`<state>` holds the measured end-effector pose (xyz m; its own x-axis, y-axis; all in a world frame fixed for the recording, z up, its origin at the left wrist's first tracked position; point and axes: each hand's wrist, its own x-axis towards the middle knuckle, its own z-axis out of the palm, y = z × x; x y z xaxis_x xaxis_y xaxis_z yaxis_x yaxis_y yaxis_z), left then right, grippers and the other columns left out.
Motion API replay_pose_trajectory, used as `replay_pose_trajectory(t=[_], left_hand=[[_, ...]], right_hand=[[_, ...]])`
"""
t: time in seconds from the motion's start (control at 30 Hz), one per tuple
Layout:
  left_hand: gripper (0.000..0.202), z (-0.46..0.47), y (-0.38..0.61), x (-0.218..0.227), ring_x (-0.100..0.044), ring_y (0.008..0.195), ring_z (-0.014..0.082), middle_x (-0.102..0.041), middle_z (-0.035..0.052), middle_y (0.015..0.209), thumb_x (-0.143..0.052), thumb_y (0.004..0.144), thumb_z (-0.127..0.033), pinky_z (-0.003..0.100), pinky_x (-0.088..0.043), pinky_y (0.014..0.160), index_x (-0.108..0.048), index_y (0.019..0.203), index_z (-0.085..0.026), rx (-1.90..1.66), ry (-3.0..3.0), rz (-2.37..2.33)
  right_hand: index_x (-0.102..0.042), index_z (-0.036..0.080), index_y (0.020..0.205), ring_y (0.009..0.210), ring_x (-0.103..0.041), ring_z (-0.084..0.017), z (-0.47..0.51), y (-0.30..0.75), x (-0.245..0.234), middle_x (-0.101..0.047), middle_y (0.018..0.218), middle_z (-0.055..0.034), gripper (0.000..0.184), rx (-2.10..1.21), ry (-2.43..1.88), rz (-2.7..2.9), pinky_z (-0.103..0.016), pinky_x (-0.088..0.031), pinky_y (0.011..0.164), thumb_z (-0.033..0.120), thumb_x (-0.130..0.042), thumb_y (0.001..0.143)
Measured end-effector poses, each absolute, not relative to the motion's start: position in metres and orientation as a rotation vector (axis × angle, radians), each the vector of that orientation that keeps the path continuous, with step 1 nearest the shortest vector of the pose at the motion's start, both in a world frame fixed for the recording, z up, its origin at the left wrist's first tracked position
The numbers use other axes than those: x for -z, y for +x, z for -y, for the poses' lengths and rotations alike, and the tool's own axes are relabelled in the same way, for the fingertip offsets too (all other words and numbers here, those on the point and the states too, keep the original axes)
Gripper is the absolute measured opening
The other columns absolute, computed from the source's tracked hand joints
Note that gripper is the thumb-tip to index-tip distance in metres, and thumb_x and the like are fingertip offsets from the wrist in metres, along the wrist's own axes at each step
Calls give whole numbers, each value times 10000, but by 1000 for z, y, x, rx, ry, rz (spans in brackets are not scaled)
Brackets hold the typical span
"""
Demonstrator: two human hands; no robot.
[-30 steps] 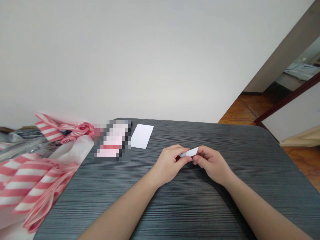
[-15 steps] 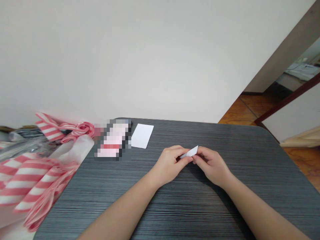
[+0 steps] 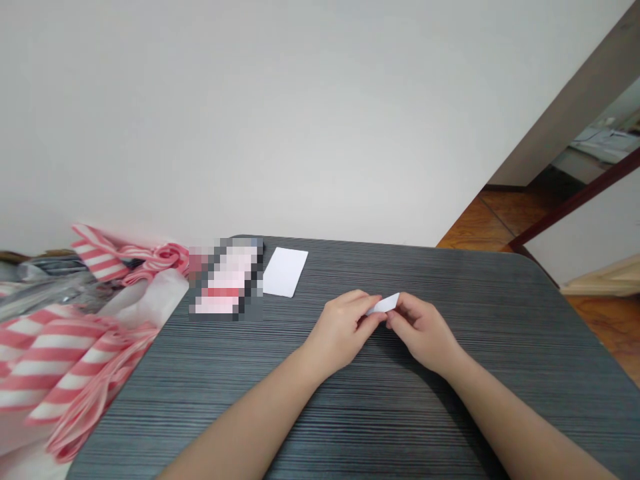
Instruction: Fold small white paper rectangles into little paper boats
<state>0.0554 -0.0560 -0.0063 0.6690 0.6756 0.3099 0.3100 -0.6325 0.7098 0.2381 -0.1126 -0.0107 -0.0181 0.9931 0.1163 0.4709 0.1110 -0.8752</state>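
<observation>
A small piece of white paper (image 3: 385,305) is held between both hands above the dark table (image 3: 440,427). My left hand (image 3: 345,327) is closed, pinching its left end between thumb and fingers. My right hand (image 3: 423,330) is also closed, with the fingertips gripping the right end. Part of the paper is hidden behind the fingers, so I cannot tell how it is folded. Beyond my left hand lies a flat stack of white paper (image 3: 285,272), touched by neither hand.
A phone-shaped thing (image 3: 227,280), blurred by pixels, lies left of the white stack. Pink-and-white striped cloth bundles (image 3: 60,353) and clear plastic crowd the left side. A pale wall (image 3: 320,120) rises behind the table; wooden floor (image 3: 470,217) shows at the right.
The paper between my fingers has tilted a little and shows a slightly wider strip. My left fingers have shifted slightly along it; the other things stay in place.
</observation>
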Motion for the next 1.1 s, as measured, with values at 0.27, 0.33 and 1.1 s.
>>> replay_pose_trajectory(t=[0.27,0.33,1.1], left_hand=[[243,57,56,5,-619,888,174,-683,59,965,-496,982,-303,292,-488,809,-675,1074,-169,-765,2349,-728],[238,56,56,6,-621,878,176,-682,61,957,-503,977,-302,293,-493,798,-676,1066,-165,-778,2360,-737],[269,58,55,7,-646,882,178,-694,78,1000,-500,975,-297,294,-516,785,-655,1148,-163,-835,2366,-751]], right_hand=[[-635,184,859,676,-564,-143,114,238,5,-627,743,3,136,-974,-1387,1558,-258,-450,647,195,-511,916],[-634,186,858,664,-559,-138,114,237,6,-619,729,9,139,-971,-1388,1546,-253,-445,636,195,-509,917],[-627,188,809,701,-605,-171,114,238,7,-667,745,-8,117,-824,-1532,1613,-279,-463,683,193,-539,886]])
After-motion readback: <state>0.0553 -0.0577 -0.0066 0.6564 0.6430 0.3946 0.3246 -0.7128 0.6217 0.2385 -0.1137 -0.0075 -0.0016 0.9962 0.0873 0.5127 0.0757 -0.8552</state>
